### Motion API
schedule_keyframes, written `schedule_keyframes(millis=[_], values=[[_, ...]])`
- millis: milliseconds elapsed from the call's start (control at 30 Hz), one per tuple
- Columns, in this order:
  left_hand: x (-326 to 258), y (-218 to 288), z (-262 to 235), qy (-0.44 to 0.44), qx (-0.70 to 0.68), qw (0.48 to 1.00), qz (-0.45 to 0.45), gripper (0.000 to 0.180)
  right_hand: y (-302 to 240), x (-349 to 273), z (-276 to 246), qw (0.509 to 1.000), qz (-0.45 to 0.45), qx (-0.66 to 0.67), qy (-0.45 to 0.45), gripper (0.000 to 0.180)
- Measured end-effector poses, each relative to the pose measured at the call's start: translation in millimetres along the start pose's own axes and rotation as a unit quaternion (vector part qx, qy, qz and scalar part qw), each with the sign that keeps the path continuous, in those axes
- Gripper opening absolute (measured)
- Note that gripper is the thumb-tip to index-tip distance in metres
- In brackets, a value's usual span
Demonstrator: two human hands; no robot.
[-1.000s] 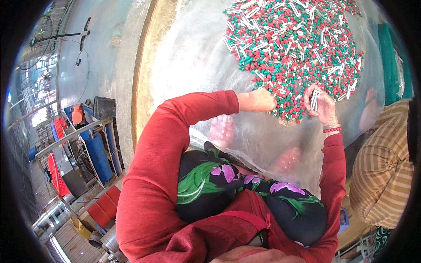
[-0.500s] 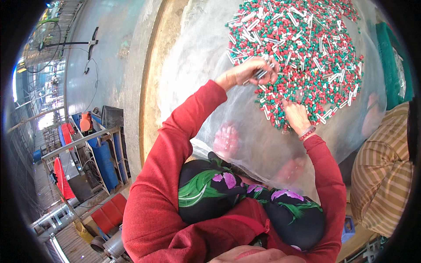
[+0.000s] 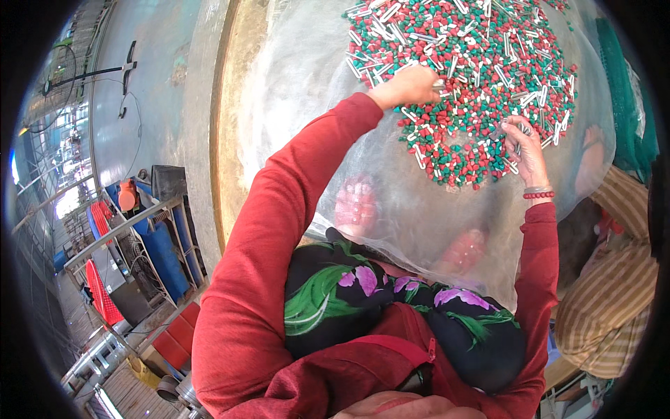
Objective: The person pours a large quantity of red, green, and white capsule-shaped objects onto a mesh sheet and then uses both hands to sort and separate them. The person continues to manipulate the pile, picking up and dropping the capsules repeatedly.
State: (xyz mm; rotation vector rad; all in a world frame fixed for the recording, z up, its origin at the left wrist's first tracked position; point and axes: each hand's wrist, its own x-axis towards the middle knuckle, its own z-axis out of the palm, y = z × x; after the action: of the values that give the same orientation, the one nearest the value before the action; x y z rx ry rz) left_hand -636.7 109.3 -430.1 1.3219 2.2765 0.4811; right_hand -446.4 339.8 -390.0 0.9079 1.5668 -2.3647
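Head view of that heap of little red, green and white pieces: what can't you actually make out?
- Left hand: what its closed fingers pinch, hidden by the hand.
- Right hand: silvery pieces in its grip, too small to count.
- Heap of pieces: top cut off by the frame edge.
- Feet: blurred beneath the clear plastic sheet.

A clear plastic sheet [image 3: 419, 216] carried the load, sagging toward the near side. A heap of red, green and white small pieces [image 3: 481, 77] lay on its far right part.
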Motion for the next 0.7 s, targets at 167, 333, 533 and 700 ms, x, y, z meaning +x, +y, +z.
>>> schedule_keyframes(millis=[167, 333, 533, 700], values=[[-38, 13, -55, -0.113, -0.644, 0.750, -0.102, 0.024, -9, -2, 7, 0.961, -0.025, 0.189, -0.200, 0.013], [-70, 26, -66, -0.120, -0.739, 0.659, -0.068, 0.023, -11, 2, 51, 0.963, 0.054, 0.015, -0.265, 0.015], [-66, 11, -34, -0.039, -0.113, 0.991, 0.065, 0.025, 65, -6, 118, 0.606, -0.307, -0.673, -0.292, 0.016], [-72, -5, 20, -0.008, 0.187, 0.981, 0.049, 0.009, 78, 10, 95, 0.497, -0.296, -0.792, -0.195, 0.029]])
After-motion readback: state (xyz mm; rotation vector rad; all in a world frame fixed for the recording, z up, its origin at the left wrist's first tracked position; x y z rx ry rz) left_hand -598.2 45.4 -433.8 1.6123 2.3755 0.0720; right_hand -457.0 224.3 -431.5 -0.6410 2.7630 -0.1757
